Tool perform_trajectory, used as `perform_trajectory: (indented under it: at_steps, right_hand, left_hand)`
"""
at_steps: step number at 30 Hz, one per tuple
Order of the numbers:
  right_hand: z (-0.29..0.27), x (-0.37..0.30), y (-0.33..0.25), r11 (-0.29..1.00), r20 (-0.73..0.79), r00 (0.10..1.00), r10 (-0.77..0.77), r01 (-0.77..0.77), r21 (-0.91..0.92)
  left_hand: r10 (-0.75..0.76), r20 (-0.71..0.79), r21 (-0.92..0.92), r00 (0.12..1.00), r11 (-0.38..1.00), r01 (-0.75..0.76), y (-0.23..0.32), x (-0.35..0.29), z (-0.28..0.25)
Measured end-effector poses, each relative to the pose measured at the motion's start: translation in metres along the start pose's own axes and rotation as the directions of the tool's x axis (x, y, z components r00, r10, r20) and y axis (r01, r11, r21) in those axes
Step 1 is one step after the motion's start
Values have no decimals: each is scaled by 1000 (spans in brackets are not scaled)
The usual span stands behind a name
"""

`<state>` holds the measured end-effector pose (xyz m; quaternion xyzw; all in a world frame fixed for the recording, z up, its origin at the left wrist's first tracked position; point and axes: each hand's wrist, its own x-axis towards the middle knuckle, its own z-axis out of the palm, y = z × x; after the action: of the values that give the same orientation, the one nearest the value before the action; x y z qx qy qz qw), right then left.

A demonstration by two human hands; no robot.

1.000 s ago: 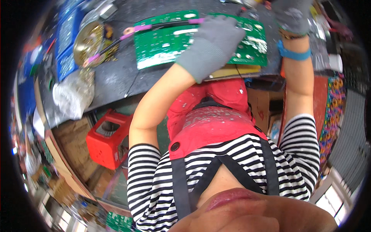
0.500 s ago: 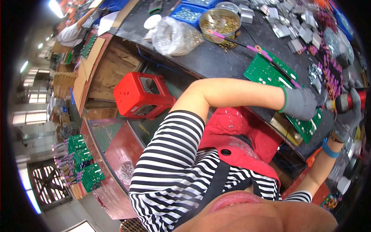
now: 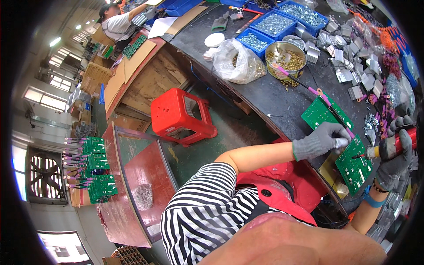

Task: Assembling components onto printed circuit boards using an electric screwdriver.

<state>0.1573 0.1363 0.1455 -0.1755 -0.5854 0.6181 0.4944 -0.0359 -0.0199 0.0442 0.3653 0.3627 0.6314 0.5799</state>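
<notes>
A green circuit board (image 3: 354,171), dotted white, lies beneath a black-and-purple cable (image 3: 339,116)

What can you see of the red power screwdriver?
The red power screwdriver has a red-and-black, seemingly plastic barrel, a yellowish nose and a thin dark bit. It points left in the view, bit tip over a green circuit board; contact is unclear. The gloved right hand grips the barrel.

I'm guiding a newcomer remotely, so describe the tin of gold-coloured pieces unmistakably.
On the dark worktable, find the blue trays; the round tin stands just beside the lowest one in view, right of the clear plastic bag. Its gold-coloured pieces set it apart from the trays' silvery ones.
</notes>
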Motion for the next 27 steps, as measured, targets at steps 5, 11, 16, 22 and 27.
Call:
perform_trajectory:
  at_steps: [5,11,16,22,27]
  right_hand:
    - [32,-6,0,997,1,1000,-13,13,80]
    - [43,-6,4,998,12,1000,-21,21,61]
    - [37,-3,6,995,-55,994,-94,95,31]
    - [30,-5,13,996,-106,990,-91,93,14]
    - [23,-7,7,998,-79,995,-61,62,9]
  left_hand:
    - [-110,-20,-94,994,990,108,-4,-18,11]
    - [-84,-67,-144,994,987,74,-7,-22,20]
    - [-110,-146,-232,983,970,74,-17,-19,35]
    - [-109,-295,-227,949,973,41,-19,-15,49]
    - [78,-259,-49,963,994,-94,-30,-10,53]
